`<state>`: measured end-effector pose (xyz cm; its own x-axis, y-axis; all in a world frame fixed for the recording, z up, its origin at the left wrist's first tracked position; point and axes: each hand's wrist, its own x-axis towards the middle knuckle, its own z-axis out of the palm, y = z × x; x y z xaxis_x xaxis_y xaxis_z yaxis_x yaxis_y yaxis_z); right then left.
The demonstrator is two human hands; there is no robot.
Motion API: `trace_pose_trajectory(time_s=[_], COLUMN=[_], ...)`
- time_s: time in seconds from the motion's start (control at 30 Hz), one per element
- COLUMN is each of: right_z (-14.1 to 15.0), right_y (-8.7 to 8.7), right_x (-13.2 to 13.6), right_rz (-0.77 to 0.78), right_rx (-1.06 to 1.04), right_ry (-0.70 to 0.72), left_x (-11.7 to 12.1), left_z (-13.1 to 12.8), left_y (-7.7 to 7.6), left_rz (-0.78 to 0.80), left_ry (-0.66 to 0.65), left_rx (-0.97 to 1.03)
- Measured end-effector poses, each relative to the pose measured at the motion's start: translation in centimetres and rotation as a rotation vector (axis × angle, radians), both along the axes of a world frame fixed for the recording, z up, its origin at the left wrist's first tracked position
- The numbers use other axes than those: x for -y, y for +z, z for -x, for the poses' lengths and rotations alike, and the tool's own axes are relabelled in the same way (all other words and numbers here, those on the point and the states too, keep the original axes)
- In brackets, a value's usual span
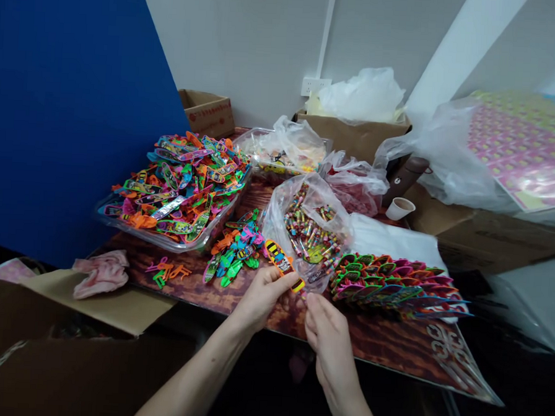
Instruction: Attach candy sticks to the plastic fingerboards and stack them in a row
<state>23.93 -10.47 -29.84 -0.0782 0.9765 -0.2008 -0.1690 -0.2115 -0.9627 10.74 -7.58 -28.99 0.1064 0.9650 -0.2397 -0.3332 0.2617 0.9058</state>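
My left hand (261, 294) pinches a small orange and yellow toy skateboard (281, 261) by its lower end, holding it above the table's front edge. My right hand (329, 335) is closed at the board's lower tip, fingers pressed together on something too small to make out. Just behind the board lies an open clear bag of small coloured pieces (311, 231). A row of finished boards (389, 282) is lined up to the right of my hands. A small loose heap of boards (235, 249) lies to the left.
A clear tray heaped with toy skateboards (179, 187) stands at the left. Small orange and pink parts (167, 270) and a pink cloth (100, 273) lie near the front. Plastic bags, cardboard boxes (208, 111) and a white cup (399, 208) crowd the back. A blue board stands at the left.
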Motion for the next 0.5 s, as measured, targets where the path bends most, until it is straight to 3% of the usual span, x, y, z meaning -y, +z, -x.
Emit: trace_pose_trajectory(time_s=[0.1,0.2,0.27,0.43,0.5], right_z=[0.0,-0.4,-0.7,-1.1,-1.0], right_y=[0.5,0.8,0.6,-0.3,-0.6], right_x=[-0.2,-0.3,-0.2,0.2,0.4], right_rz=[0.290,0.336,0.216,-0.356,-0.460], right_rx=[-0.358,-0.437,-0.284,0.488,0.633], right_ry=[0.148,0.216,0.153,-0.090,-0.128], left_x=[-0.2,-0.6,-1.0,-1.5,-1.5], left_z=[-0.1,-0.1,-0.2,-0.7,-1.0], left_y=[0.5,1.1,1.5,1.9,1.7], left_rz=[-0.015,-0.008,-0.019,-0.083,-0.107], left_ry=[-0.055,-0.080,-0.062,0.009,0.001], left_rx=[0.007,-0.011,-0.069,-0.174,-0.163])
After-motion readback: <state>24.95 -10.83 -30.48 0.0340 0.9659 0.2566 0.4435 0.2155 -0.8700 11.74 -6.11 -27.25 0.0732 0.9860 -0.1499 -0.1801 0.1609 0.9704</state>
